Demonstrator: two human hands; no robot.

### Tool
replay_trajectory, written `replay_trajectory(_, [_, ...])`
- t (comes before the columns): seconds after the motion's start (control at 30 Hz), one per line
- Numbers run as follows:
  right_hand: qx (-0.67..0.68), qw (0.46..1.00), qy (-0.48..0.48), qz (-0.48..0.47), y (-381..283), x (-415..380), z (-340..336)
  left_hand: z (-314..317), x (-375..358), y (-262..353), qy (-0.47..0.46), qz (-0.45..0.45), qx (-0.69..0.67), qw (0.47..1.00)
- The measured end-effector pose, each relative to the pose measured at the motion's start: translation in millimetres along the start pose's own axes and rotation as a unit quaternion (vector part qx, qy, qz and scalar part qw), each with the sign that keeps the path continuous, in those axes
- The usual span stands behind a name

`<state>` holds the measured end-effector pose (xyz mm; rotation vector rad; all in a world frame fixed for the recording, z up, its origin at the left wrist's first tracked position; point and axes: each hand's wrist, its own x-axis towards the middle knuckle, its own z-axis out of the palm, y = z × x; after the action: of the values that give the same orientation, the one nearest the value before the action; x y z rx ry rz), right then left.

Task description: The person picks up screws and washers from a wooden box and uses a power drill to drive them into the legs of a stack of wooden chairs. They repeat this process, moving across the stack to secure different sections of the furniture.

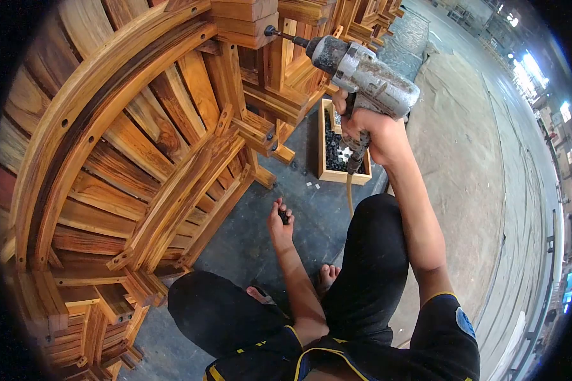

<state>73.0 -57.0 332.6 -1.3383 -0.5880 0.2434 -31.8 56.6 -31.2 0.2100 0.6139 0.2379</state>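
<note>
My right hand (376,130) is wrapped round the grip of a worn silver air impact driver (372,76). Its long bit points left and meets a small black round piece (270,30) at the end of a wooden leg (245,28). Lower down, my left hand (281,219) is closed around small black pieces (283,218), partly hidden by the fingers. Slatted round wooden tabletops (124,149) with curved rims and crossbars stand on edge at the left. Another leg end (259,132) carries a dark fitting.
A wooden box (344,174) of black round pieces and some pale ones sits on the dark floor (235,228). An air hose (349,193) hangs from the driver. Small white scraps (313,185) lie near the box. A beige sheet (457,159) covers floor at the right.
</note>
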Motion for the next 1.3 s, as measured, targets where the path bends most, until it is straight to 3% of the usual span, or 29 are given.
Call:
replay_trajectory(0.57, [0.042,0.999,-0.010,0.009,2,0,-1,1,-8,3,0.027,-0.050,0.000,0.998])
replay_trajectory(0.8, [-0.026,0.999,0.000,-0.028,0,-5,-6,14,-11,10,0.019,-0.077,0.058,0.995])
replay_trajectory(0.97, [-0.061,0.997,0.020,-0.051,2,-10,-12,95,-54,30,0.015,-0.028,0.155,0.987])
replay_trajectory(1.03, [-0.078,0.995,0.051,-0.047,2,-14,-14,141,-79,32,-0.035,0.027,0.166,0.985])
replay_trajectory(1.17, [-0.028,0.995,0.062,-0.079,-10,-24,-8,239,-123,48,-0.235,0.069,0.146,0.959])
replay_trajectory(1.2, [-0.075,0.991,0.078,-0.079,-10,-26,-15,264,-128,58,-0.269,0.099,0.162,0.944])
replay_trajectory(1.23, [-0.006,0.993,0.075,-0.089,-16,-35,-11,288,-129,63,-0.308,0.120,0.195,0.923])
replay_trajectory(1.3, [0.004,0.992,0.079,-0.098,-18,-38,-13,313,-123,76,-0.310,0.070,0.188,0.929])
